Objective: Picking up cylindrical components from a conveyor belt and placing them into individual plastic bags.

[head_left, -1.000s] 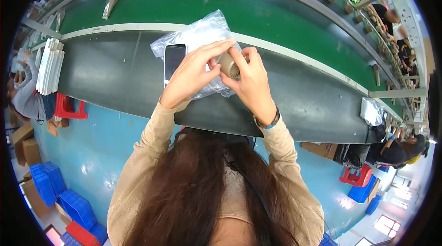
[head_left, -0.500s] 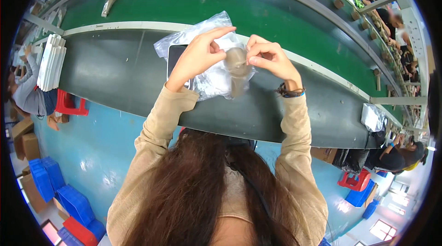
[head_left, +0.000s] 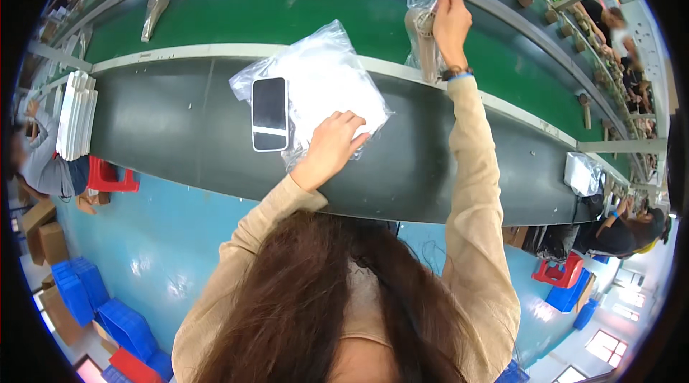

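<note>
My right hand [head_left: 452, 24] is reaching over the green belt, its fingers pinched on the top of a clear bag. Inside that bag is a beige handheld fan [head_left: 428, 57] with a round grille and a straight handle, which hangs down toward the pale rail. My left hand [head_left: 333, 145] lies with fingers apart on a pile of clear plastic bags [head_left: 308, 82] on the dark worktop. Beside it, on the left edge of the pile, is a phone [head_left: 270, 114] with a dark screen and white rim.
Another bagged item [head_left: 155, 13] lies on the green belt [head_left: 237, 13] at the far left. White stacked pieces [head_left: 75, 116] stand at the worktop's left end, near a seated person. A clear plastic bundle [head_left: 583, 173] sits at the right end. Blue crates [head_left: 125, 325] are on the floor.
My right hand has carried the bagged fan away and to the right, from above the bag pile to the belt. My left hand has come down onto the bags, uncovering the phone.
</note>
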`<state>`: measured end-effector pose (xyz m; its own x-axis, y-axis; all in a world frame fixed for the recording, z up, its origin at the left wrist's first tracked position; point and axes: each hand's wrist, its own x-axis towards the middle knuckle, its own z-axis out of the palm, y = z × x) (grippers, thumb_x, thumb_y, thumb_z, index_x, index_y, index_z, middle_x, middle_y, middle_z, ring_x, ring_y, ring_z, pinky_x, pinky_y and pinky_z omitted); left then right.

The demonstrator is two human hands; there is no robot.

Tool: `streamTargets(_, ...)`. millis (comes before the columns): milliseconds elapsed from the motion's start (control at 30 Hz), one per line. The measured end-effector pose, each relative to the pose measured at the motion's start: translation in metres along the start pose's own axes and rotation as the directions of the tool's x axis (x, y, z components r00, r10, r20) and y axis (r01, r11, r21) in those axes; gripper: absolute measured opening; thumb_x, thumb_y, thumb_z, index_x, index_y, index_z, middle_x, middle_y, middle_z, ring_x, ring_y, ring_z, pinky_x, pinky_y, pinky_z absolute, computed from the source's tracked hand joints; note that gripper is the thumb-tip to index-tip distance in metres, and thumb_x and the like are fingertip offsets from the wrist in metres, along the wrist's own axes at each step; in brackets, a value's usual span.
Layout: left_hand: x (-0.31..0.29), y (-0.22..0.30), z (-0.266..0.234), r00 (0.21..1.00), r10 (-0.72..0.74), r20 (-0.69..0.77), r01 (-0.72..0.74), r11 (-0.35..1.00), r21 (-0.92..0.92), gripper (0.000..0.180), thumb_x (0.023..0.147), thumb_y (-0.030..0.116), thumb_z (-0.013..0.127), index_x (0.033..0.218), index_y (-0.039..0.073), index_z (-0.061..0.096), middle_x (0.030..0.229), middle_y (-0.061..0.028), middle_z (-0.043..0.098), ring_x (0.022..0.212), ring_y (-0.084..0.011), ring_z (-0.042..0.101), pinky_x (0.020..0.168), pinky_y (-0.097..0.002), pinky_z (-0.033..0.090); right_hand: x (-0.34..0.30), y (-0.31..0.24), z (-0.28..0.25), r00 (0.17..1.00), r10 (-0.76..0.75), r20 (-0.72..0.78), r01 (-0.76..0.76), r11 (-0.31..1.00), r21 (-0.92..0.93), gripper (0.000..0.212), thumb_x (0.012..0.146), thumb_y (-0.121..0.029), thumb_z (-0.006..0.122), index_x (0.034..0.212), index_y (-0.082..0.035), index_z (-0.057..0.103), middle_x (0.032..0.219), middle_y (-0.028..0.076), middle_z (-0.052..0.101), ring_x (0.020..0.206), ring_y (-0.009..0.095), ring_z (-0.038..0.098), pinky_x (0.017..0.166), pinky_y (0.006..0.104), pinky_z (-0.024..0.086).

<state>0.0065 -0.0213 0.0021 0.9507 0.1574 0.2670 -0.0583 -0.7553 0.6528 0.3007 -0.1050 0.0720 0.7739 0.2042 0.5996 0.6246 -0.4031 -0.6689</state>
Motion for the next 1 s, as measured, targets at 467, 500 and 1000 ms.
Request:
streamTargets(467,0.000,0.001,0.016,0.994,-0.074,-0.080,0.073,0.997,-0.011,0.006,0.081,0.008,0.067,0.083,0.003,0.067,0.088,-0.0092,0.065,0.082,-0.0297,0.061,0.072,-0.0376,0.048,0.027,0.099,0.029,0.988,-0.066,-0.143,0.081,0.991,0.103,0.022,0.096,-0.022,0.051,0.108,-0.005,0.058,0.099,0.018,0.063,0.091,0.033,0.062,0.080,0.0404,0.048)
streamTargets(500,-0.002,-0.001,0.014,0.993,-0.094,-0.074,0.094,0.996,-0.009,0.006,0.081,0.008,0.067,0.083,0.003,0.067,0.088,-0.0092,0.065,0.082,-0.0297,0.061,0.072,-0.0376,0.048,0.014,0.079,0.015,0.996,0.089,-0.029,-0.079,0.967,0.241,0.028,0.098,-0.025,0.049,0.112,-0.002,0.057,0.098,0.016,0.063,0.090,0.027,0.062,0.080,0.0352,0.047)
streamTargets(1000,-0.001,-0.032,0.015,0.922,-0.377,0.086,0.356,0.740,-0.571,0.010,0.079,0.003,0.072,0.084,-0.001,0.065,0.078,-0.0109,0.071,0.074,-0.0147,0.069,0.066,-0.0250,0.053,-0.191,0.046,-0.071,0.924,0.303,0.232,-0.375,0.837,0.398,0.027,0.101,-0.021,0.048,0.100,0.002,0.063,0.101,0.007,0.064,0.086,0.015,0.061,0.081,0.0274,0.047)
